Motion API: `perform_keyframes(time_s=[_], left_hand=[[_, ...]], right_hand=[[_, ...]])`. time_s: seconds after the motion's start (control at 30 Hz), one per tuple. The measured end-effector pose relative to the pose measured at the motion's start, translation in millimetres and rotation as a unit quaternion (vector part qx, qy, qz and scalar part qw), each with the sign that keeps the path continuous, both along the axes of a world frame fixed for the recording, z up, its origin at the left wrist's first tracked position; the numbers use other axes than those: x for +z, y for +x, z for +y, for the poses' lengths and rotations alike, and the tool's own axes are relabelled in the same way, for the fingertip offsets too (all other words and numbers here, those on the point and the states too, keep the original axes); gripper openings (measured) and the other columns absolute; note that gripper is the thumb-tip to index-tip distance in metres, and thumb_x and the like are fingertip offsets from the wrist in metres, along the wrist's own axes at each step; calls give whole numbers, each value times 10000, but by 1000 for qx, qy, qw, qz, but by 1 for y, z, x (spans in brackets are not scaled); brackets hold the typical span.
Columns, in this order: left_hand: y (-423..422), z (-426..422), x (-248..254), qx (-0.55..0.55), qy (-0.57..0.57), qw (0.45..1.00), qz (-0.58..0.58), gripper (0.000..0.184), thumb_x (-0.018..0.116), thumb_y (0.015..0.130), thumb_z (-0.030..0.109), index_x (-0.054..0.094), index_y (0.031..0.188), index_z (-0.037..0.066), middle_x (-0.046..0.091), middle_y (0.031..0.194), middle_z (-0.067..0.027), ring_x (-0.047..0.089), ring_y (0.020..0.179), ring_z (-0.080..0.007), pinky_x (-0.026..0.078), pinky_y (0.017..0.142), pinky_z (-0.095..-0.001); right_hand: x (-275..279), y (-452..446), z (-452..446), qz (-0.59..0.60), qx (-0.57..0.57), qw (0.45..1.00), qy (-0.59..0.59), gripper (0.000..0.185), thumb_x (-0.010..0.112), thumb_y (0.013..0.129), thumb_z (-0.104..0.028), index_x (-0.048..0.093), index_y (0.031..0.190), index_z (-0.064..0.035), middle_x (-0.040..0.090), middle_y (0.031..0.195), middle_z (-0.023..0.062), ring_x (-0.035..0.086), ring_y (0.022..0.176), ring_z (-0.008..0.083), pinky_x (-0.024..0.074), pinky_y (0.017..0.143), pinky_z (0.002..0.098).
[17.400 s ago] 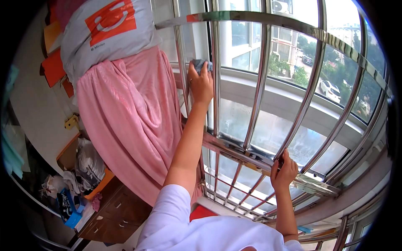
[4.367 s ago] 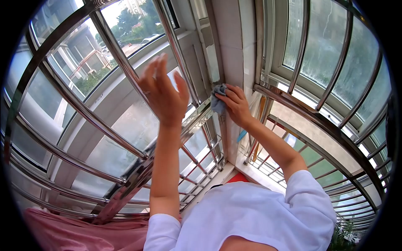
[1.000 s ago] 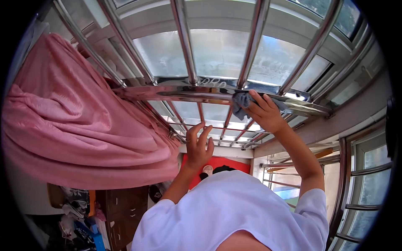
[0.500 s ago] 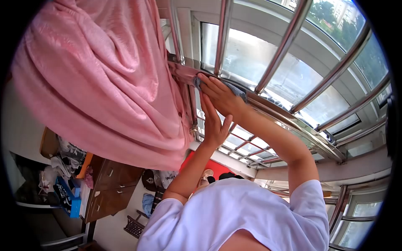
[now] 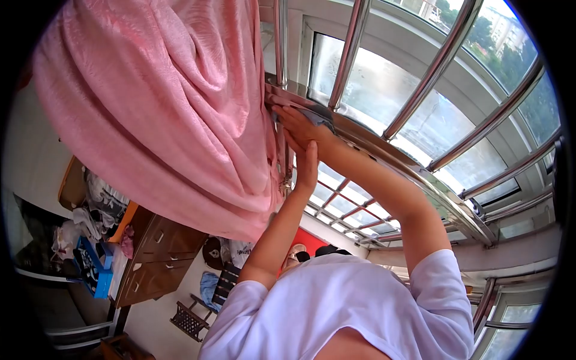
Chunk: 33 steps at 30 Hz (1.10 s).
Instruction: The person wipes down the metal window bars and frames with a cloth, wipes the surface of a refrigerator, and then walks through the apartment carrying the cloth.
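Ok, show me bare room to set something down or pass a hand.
Bare floor lies between the brown cabinet and dark lattice. A hand could likely pass between the upright bars. Crowded: the rail beside the pink drape, with right hand, cloth and left hand.

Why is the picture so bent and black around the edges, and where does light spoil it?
In the head view, the bending and black borders look like a very wide lens; glare whitens the hazy glass window pane and streaks the shiny steel rail; the lower left is dim; the blue-gray crumpled cloth is mostly hidden, not blurred.
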State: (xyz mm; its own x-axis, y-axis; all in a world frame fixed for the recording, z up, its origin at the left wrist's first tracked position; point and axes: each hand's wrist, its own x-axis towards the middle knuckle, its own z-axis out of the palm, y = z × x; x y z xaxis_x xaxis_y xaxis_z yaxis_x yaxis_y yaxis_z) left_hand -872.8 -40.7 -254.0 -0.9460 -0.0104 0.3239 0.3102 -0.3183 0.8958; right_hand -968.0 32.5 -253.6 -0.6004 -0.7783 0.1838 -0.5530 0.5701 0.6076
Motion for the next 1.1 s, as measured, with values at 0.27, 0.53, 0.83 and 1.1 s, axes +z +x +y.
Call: perform_keyframes(time_s=[0.27,0.53,0.83,1.1], left_hand=[[55,57,-16,-117,37,992,16,962,489,947,342,-270,1411,-24,234,1446,-288,381,1301,-311,307,1067,-354],[112,101,-26,-190,-89,974,83,972,493,945,266,-322,1362,-61,114,1461,-350,306,1349,-365,254,1101,-393],[167,147,-32,-213,-210,936,186,1056,556,918,216,-379,1325,-58,46,1466,-376,240,1379,-404,236,1110,-395],[209,182,-36,-353,-174,904,169,1113,610,887,287,-344,1338,-67,49,1457,-399,205,1382,-432,215,1116,-409]], right_hand=[[37,99,64,49,-26,998,-10,448,511,803,-190,601,1197,2,512,1366,63,174,1448,254,42,1197,419],[51,184,120,33,-58,996,-54,307,556,753,-157,660,1015,-38,553,1295,53,186,1445,245,82,1197,390],[25,252,182,137,-119,978,-107,268,595,755,-121,654,1014,-152,580,1210,-66,254,1425,179,72,1186,379],[21,316,235,99,-147,967,-184,285,623,751,-154,666,1031,-120,602,1185,-74,374,1345,163,214,1146,357]])
